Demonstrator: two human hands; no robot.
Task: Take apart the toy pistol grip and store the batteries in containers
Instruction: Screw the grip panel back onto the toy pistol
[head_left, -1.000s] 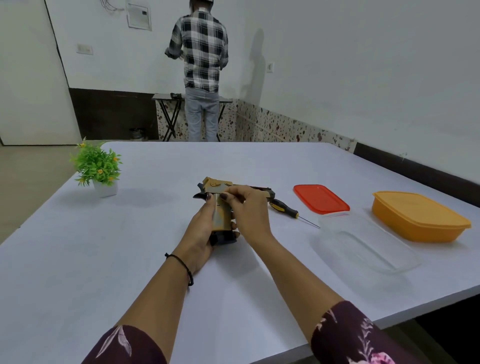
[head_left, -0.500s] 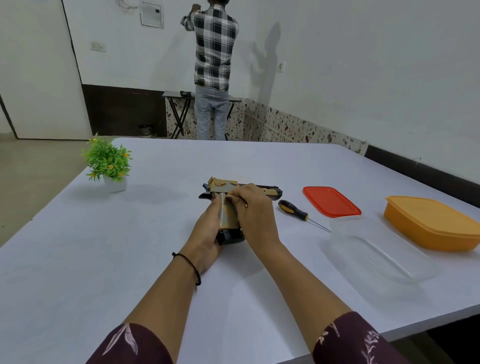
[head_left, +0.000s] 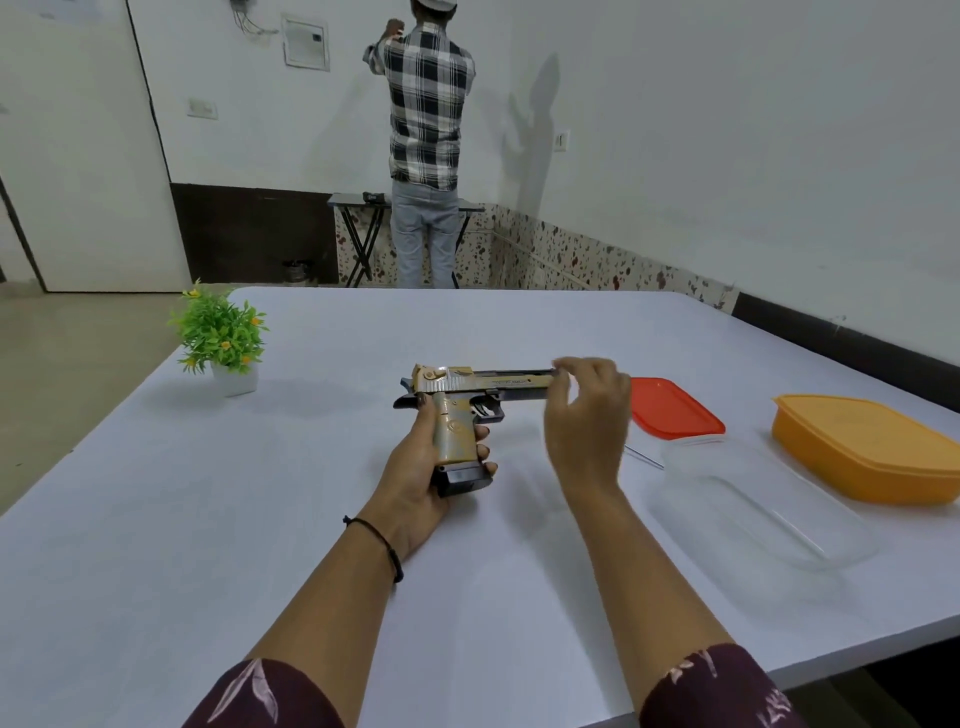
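Note:
A gold and dark toy pistol lies over the middle of the white table, barrel pointing right. My left hand is wrapped around its gold grip, with the dark magazine base showing below my fingers. My right hand hovers at the muzzle end, fingers loosely curled and apart, holding nothing. A clear container stands open to the right, next to an orange lidded container. A red lid lies flat behind my right hand. Only the metal tip of a screwdriver shows; my hand hides its handle.
A small potted green plant stands at the table's far left. A person in a checked shirt stands with their back to me at the far wall, by a small folding table. The table's near edge runs at the lower right.
My right hand has come off the pistol grip and moved right to the muzzle end. The pistol is now fully visible in my left hand. The view has shifted slightly.

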